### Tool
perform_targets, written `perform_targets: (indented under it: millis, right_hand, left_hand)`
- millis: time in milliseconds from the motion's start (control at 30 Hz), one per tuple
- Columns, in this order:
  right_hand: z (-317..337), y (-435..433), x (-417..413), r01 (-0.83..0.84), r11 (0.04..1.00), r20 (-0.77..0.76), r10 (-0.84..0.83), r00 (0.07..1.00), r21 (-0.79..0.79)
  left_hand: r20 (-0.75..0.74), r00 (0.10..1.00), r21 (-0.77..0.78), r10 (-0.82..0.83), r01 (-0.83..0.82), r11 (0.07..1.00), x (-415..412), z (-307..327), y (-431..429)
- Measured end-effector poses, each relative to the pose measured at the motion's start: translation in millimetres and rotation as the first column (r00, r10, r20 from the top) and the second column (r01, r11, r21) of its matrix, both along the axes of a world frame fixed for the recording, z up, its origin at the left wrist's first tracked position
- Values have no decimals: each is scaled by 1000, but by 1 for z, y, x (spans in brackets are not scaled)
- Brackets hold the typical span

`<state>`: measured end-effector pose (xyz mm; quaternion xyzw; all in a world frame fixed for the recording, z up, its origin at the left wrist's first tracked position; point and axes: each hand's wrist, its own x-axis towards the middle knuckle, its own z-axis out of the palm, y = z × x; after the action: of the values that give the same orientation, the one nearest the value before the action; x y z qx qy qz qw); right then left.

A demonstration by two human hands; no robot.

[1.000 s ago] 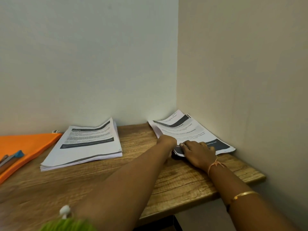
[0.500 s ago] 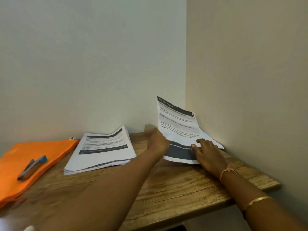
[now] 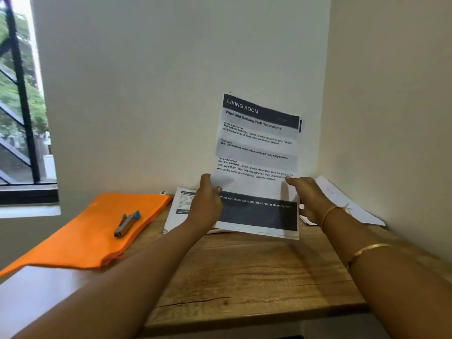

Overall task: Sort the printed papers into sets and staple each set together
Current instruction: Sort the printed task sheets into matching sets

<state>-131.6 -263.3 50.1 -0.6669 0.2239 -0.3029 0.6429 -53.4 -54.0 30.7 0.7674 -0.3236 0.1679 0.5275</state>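
In the head view, a printed set (image 3: 256, 152) is held upright near the table's (image 3: 244, 272) back right corner. It is gripped at its sides by the left hand (image 3: 206, 206) and the right hand (image 3: 308, 196). A stapler (image 3: 127, 223) is seen lying on top of an orange folder (image 3: 93, 238) at the left edge.

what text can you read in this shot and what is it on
"LIVING ROOM": header of the held sheet.
"Wipe and Rehang Wall Decorations": title below it.
"Wall decorations wiped clean, rehung in original positions": grey band, same sheet.
"wall decorations on hooks, damp cleaning cloth": dark bottom band.
Sheet's small paragraphs: too blurred to quote.
Stack on the table: print too small to read.
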Motion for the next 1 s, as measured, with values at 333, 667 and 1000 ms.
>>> perform_targets:
  millis: [333,667,1000]
  right_hand:
    - [14,52,9,61,986,293,-13,956,-153]
    - [-22,58,9,-22,974,246,79,966,-224]
    - [-8,36,35,-39,991,165,61,984,-131]
  left_hand:
    - [25,1000,-151,0,4,989,14,-5,41]
    - [-96,992,-225,-81,58,973,18,-11,49]
    - [-212,968,10,-139,144,990,42,-2,58]
